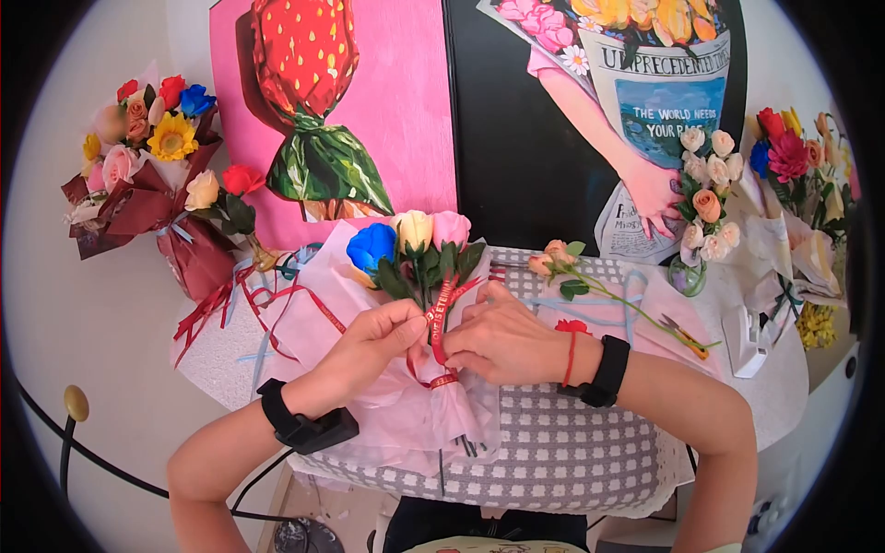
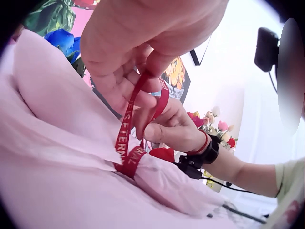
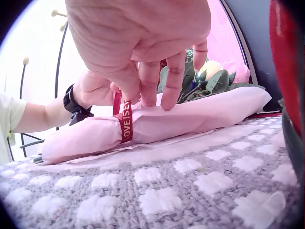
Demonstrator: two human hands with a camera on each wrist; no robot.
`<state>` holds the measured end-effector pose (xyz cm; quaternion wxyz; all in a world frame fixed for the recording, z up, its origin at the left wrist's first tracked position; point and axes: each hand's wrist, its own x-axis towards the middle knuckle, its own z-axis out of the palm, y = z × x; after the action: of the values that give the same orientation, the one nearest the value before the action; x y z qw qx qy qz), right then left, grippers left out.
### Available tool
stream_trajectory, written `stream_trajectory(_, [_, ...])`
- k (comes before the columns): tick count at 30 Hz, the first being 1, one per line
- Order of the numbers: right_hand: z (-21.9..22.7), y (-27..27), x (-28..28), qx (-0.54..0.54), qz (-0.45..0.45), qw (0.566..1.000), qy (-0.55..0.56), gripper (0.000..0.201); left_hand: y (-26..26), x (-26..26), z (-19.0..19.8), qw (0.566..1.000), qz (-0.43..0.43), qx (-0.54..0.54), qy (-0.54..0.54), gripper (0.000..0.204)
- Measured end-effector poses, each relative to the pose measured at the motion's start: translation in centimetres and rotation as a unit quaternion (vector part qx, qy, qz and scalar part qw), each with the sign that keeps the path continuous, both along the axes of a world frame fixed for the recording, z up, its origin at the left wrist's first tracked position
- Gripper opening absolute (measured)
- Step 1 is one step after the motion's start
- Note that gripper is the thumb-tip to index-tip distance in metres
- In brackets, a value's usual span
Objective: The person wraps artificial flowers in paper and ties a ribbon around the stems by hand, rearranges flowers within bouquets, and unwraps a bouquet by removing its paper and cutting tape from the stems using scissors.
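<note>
A bouquet with a blue rose (image 1: 371, 245), a cream rose (image 1: 412, 230) and a pink rose (image 1: 452, 228) lies in pale pink wrapping paper (image 3: 162, 125). A red ribbon (image 2: 125, 136) with gold lettering circles the gathered paper near the stems, its ends rising above it. My left hand (image 1: 383, 334) pinches the ribbon between thumb and index finger over the bouquet. Opposite it, my right hand (image 1: 505, 339) has its thumb and fingers curled on the ribbon too. In the right wrist view, its other fingers reach down beside the paper.
A loose peach rose (image 1: 557, 258), small cutters (image 1: 684, 336) and a white dispenser-like object (image 1: 745, 343) lie to the right. Beyond stands a glass vase (image 1: 687, 275) of pale roses. At left are a dark red wrapped bouquet (image 1: 189, 249) and ribbon strands (image 1: 217, 309). Paintings stand behind.
</note>
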<state>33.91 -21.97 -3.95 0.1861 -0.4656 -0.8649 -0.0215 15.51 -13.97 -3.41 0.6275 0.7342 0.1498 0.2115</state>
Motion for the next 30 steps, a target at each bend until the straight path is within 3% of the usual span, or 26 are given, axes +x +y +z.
stream_trajectory(8, [-0.1,0.1,0.2,0.024,0.014,0.999,0.029,0.005,-0.3,1.2,0.1,0.997,0.0,0.045,-0.067,0.015])
stream_trajectory(26, [0.6,0.0,0.0,-0.071,-0.017,0.997,0.007,0.004,0.5,3.0,-1.1,0.99,0.103,-0.08,-0.059,0.016])
stream_trajectory(30, [0.2,-0.1,-0.3,-0.062,-0.013,0.996,0.061,0.005,0.9,3.3,-1.7,0.989,0.096,-0.097,-0.051,0.018])
